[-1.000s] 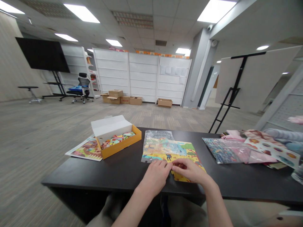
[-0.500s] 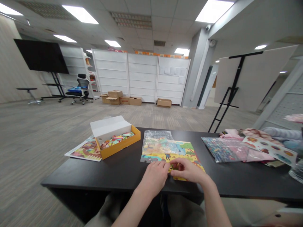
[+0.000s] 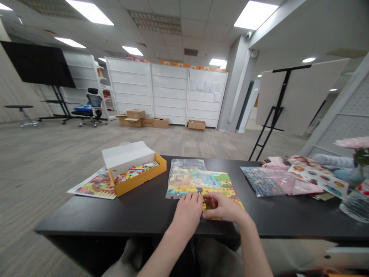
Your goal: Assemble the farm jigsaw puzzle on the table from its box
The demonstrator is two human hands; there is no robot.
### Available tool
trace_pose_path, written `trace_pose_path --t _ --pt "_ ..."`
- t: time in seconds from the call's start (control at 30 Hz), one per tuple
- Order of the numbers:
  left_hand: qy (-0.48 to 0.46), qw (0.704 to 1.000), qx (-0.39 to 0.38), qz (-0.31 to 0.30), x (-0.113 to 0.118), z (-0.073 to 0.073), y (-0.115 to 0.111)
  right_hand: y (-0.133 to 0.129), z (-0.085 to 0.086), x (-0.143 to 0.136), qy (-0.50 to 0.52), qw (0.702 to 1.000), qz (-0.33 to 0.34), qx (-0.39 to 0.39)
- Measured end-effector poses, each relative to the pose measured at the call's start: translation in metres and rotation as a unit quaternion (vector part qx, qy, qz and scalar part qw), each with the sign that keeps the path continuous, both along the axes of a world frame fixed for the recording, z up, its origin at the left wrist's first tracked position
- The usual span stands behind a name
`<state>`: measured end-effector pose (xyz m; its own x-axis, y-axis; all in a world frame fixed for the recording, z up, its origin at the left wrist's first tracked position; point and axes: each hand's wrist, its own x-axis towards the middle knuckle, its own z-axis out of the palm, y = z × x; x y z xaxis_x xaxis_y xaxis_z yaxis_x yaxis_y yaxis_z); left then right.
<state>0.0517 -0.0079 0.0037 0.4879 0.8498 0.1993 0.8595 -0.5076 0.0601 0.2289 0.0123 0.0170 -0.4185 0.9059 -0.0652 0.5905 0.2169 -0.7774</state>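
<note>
A colourful, partly assembled jigsaw puzzle (image 3: 226,184) lies on the black table, its upper left part under or beside a clear plastic bag (image 3: 187,165). My left hand (image 3: 189,207) rests at the puzzle's lower left edge, palm down, fingers together; anything beneath them is hidden. Touching its fingertips from the right, my right hand (image 3: 220,207) has thumb and fingers curled around a small yellow puzzle piece (image 3: 208,202) at the lower part of the puzzle. A yellow box (image 3: 141,181) with a raised white lid holds many loose pieces, left of the puzzle.
A printed picture sheet (image 3: 96,186) lies partly beneath the box. On the right are a blue patterned packet (image 3: 258,181), pink bagged fabric (image 3: 284,180), a sticker sheet (image 3: 318,180) and a glass vase (image 3: 356,204) with a pink flower. The table's front edge runs below my hands.
The view has turned slightly right, so things appear shifted left. Both hands stay together at the puzzle's lower edge, with only small finger movements.
</note>
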Motion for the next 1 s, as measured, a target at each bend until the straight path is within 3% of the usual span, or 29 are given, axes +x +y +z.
trace_pose_path --t 0.2,0.4,0.6,1.0 --pt "-0.019 1.0 0.015 0.008 -0.002 -0.005 -0.002 0.005 -0.008 0.002 0.001 1.0 -0.015 -0.007" --pt "-0.039 0.999 0.02 0.005 -0.025 0.007 -0.003 0.002 -0.008 0.015 0.052 0.997 -0.056 0.011" --pt "-0.059 0.997 -0.023 -0.042 -0.05 0.013 -0.012 0.006 -0.012 0.022 -0.019 0.99 -0.134 0.043" --pt "-0.079 0.995 -0.028 -0.046 -0.059 0.005 -0.014 0.014 -0.022 0.012 -0.08 0.984 -0.145 0.067"
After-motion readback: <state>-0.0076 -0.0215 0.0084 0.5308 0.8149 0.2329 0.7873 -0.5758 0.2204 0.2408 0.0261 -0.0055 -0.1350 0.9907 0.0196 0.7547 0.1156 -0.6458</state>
